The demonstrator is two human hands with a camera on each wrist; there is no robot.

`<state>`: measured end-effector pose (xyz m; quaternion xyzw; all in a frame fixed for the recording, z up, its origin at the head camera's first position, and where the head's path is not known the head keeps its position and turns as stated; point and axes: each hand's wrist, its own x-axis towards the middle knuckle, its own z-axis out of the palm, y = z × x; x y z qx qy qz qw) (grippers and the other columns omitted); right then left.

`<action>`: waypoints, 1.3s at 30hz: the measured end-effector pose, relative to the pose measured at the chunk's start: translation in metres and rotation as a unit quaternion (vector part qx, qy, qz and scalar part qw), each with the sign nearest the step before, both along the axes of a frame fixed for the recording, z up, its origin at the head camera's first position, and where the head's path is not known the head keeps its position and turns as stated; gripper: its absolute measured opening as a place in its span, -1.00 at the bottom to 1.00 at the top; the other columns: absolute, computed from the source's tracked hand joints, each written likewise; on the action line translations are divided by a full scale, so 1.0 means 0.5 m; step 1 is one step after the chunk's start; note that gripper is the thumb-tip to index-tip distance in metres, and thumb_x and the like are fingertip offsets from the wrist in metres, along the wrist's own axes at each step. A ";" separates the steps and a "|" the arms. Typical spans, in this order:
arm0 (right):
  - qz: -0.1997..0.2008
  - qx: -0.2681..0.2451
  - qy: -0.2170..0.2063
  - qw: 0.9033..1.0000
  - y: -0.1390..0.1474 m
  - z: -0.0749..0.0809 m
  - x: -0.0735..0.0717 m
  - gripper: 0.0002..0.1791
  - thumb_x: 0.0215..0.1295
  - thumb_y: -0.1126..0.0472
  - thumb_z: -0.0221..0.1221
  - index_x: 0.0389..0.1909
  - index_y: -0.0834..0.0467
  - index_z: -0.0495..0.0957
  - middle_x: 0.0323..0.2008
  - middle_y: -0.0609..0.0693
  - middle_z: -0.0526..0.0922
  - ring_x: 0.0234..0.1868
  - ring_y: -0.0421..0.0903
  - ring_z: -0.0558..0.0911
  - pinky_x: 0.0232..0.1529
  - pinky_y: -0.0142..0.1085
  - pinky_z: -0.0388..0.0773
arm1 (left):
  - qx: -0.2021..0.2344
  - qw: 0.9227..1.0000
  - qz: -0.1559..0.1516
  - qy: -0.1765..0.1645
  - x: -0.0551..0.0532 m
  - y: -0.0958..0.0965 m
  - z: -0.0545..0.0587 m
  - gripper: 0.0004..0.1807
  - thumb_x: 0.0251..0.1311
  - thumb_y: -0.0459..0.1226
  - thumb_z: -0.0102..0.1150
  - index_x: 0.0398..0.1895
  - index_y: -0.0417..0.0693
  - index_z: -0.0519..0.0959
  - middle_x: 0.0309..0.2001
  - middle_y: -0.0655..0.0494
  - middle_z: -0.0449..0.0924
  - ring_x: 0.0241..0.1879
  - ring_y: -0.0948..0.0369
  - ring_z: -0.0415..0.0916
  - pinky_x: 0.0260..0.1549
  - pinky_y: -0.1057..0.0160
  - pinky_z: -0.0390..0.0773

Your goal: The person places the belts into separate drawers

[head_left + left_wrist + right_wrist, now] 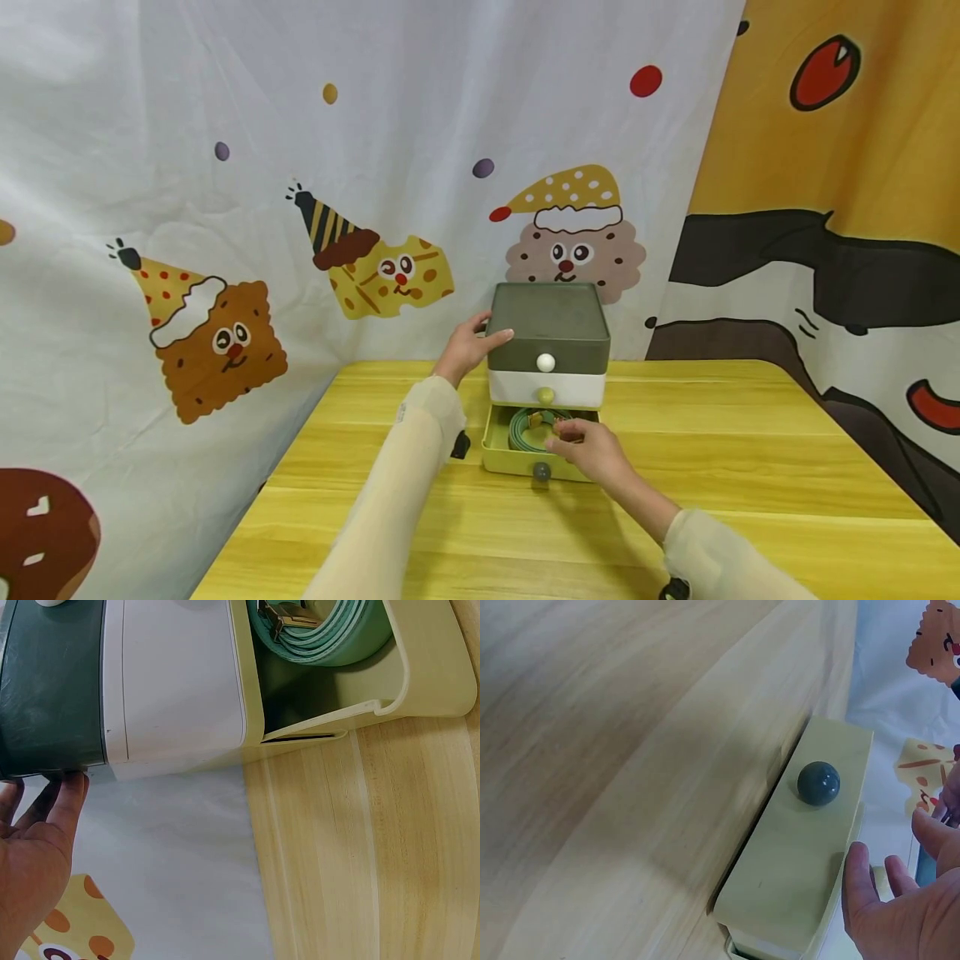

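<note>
A small drawer unit has a dark green top section (pixel 551 312), a white middle drawer (pixel 513 387) and a yellow-green bottom drawer (pixel 506 461), which is pulled out. Inside the bottom drawer lies a coiled green belt (pixel 360 637) with a gold buckle (pixel 292 615). My left hand (pixel 467 348) rests against the left side of the top section, fingers extended. Over the pulled-out drawer, beside the belt, is my right hand (pixel 596 454). Its fingers (pixel 861 874) are loosely spread near the drawer's front edge, and I see nothing held between them.
The unit stands on a wood-grain table (pixel 697 450), near its back edge. Behind it hangs a cloth (pixel 420 100) printed with cartoon snacks. A dark round knob (pixel 819 783) sticks out from the bottom drawer's front. A small black object (pixel 461 446) shows beside the left sleeve.
</note>
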<state>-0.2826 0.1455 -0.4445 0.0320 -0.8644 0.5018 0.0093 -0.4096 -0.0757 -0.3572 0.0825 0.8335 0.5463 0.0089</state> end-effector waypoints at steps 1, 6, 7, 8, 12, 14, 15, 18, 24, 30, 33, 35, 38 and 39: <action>0.000 0.000 0.000 1.000 0.000 0.000 0.001 -0.65 0.21 0.18 0.40 -0.03 0.24 0.67 -0.16 0.06 0.67 -0.32 -0.03 0.65 -0.31 -0.11 0.64 | 0.000 1.000 0.000 0.000 0.000 0.000 0.000 -0.12 0.22 0.12 0.31 0.54 0.11 0.20 0.47 -0.05 0.20 0.42 -0.03 0.18 0.29 -0.07 0.33; 0.001 -0.005 -0.002 1.000 -0.002 -0.002 0.008 -0.68 0.21 0.22 0.40 -0.05 0.25 0.67 -0.21 0.06 0.67 -0.32 -0.03 0.65 -0.30 -0.09 0.65 | -0.001 1.000 0.001 0.001 0.001 0.000 0.000 -0.12 0.22 0.11 0.31 0.54 0.11 0.20 0.47 -0.06 0.20 0.42 -0.03 0.17 0.29 -0.07 0.33; 0.000 -0.005 -0.001 1.000 -0.002 -0.003 0.009 -0.68 0.20 0.22 0.40 -0.05 0.25 0.68 -0.22 0.05 0.67 -0.32 -0.05 0.64 -0.30 -0.10 0.65 | -0.002 1.000 0.001 0.002 0.001 0.000 0.000 -0.12 0.22 0.11 0.30 0.54 0.11 0.20 0.47 -0.06 0.20 0.42 -0.03 0.17 0.29 -0.07 0.33; 0.000 -0.006 -0.002 1.000 -0.002 -0.004 0.010 -0.67 0.20 0.21 0.40 -0.05 0.25 0.67 -0.22 0.04 0.67 -0.32 -0.07 0.63 -0.29 -0.11 0.65 | -0.004 1.000 0.001 0.003 0.000 0.000 -0.001 -0.12 0.22 0.12 0.30 0.54 0.11 0.20 0.47 -0.06 0.20 0.42 -0.03 0.17 0.29 -0.07 0.33; -0.001 -0.001 0.000 1.000 -0.003 -0.008 0.016 -0.64 0.17 0.19 0.42 -0.04 0.26 0.67 -0.25 0.00 0.67 -0.29 -0.12 0.61 -0.30 -0.19 0.64 | -0.005 1.000 0.001 0.006 0.001 0.000 -0.001 -0.13 0.23 0.12 0.29 0.55 0.10 0.19 0.46 -0.06 0.21 0.42 -0.03 0.17 0.29 -0.07 0.33; -0.001 0.003 0.005 1.000 -0.004 -0.010 0.019 -0.64 0.16 0.18 0.43 -0.06 0.25 0.68 -0.26 -0.02 0.67 -0.27 -0.11 0.60 -0.31 -0.24 0.62 | -0.003 1.000 0.000 0.007 0.000 0.001 -0.001 -0.13 0.23 0.11 0.29 0.55 0.10 0.19 0.46 -0.07 0.21 0.43 -0.03 0.17 0.29 -0.07 0.33; -0.001 0.005 0.008 1.000 -0.005 -0.011 0.020 -0.65 0.16 0.18 0.43 -0.07 0.25 0.68 -0.27 -0.03 0.67 -0.26 -0.11 0.60 -0.32 -0.26 0.60 | -0.002 1.000 0.000 0.007 0.000 0.001 -0.001 -0.13 0.24 0.11 0.29 0.55 0.09 0.19 0.46 -0.07 0.21 0.43 -0.03 0.17 0.29 -0.07 0.33; -0.003 0.008 0.015 1.000 -0.006 -0.014 0.024 -0.69 0.15 0.19 0.44 -0.10 0.23 0.70 -0.28 -0.04 0.68 -0.24 -0.10 0.60 -0.33 -0.29 0.58 | 0.001 1.000 0.000 0.007 0.000 0.001 -0.001 -0.13 0.23 0.10 0.30 0.55 0.09 0.19 0.46 -0.07 0.20 0.43 -0.03 0.16 0.29 -0.07 0.33; -0.005 -0.001 0.024 1.000 -0.008 -0.024 0.034 -0.71 0.12 0.24 0.45 -0.14 0.26 0.71 -0.30 -0.06 0.69 -0.26 -0.12 0.60 -0.31 -0.32 0.58 | 0.002 1.000 0.000 0.004 -0.001 0.001 -0.001 -0.12 0.24 0.10 0.30 0.55 0.09 0.18 0.47 -0.06 0.20 0.43 -0.02 0.16 0.29 -0.06 0.33; -0.001 0.014 0.048 0.999 -0.013 -0.037 0.042 -0.76 0.09 0.24 0.46 -0.21 0.20 0.73 -0.32 -0.09 0.70 -0.27 -0.16 0.61 -0.29 -0.31 0.58 | 0.001 1.000 0.002 0.007 0.000 0.002 -0.002 -0.13 0.24 0.10 0.30 0.55 0.07 0.19 0.46 -0.07 0.20 0.42 -0.02 0.18 0.29 -0.05 0.34; -0.001 0.020 0.052 0.998 -0.015 -0.046 0.045 -0.78 0.09 0.22 0.47 -0.23 0.16 0.73 -0.33 -0.11 0.70 -0.28 -0.17 0.61 -0.27 -0.30 0.58 | -0.003 1.000 0.004 0.007 0.000 0.002 -0.002 -0.13 0.23 0.10 0.30 0.54 0.08 0.20 0.46 -0.06 0.21 0.42 -0.03 0.18 0.29 -0.06 0.33; -0.001 0.022 0.055 0.998 -0.016 -0.052 0.048 -0.77 0.09 0.21 0.47 -0.23 0.17 0.73 -0.33 -0.11 0.70 -0.28 -0.16 0.62 -0.27 -0.28 0.59 | -0.005 1.000 0.004 0.006 0.000 0.001 -0.002 -0.12 0.23 0.11 0.30 0.54 0.09 0.20 0.46 -0.05 0.21 0.43 -0.02 0.17 0.29 -0.05 0.33; -0.001 0.024 0.054 0.998 -0.017 -0.064 0.053 -0.75 0.08 0.20 0.47 -0.22 0.17 0.72 -0.32 -0.09 0.71 -0.30 -0.17 0.62 -0.30 -0.31 0.59 | -0.005 1.000 0.004 0.004 0.001 0.001 -0.002 -0.12 0.22 0.11 0.30 0.54 0.10 0.20 0.47 -0.05 0.21 0.43 -0.02 0.16 0.30 -0.06 0.32; 0.000 0.021 0.056 0.998 -0.017 -0.068 0.054 -0.74 0.08 0.21 0.47 -0.21 0.19 0.72 -0.31 -0.07 0.72 -0.30 -0.17 0.63 -0.32 -0.32 0.60 | -0.005 1.000 0.003 0.004 0.000 0.001 -0.002 -0.12 0.22 0.11 0.31 0.54 0.10 0.20 0.47 -0.05 0.20 0.43 -0.02 0.16 0.30 -0.06 0.32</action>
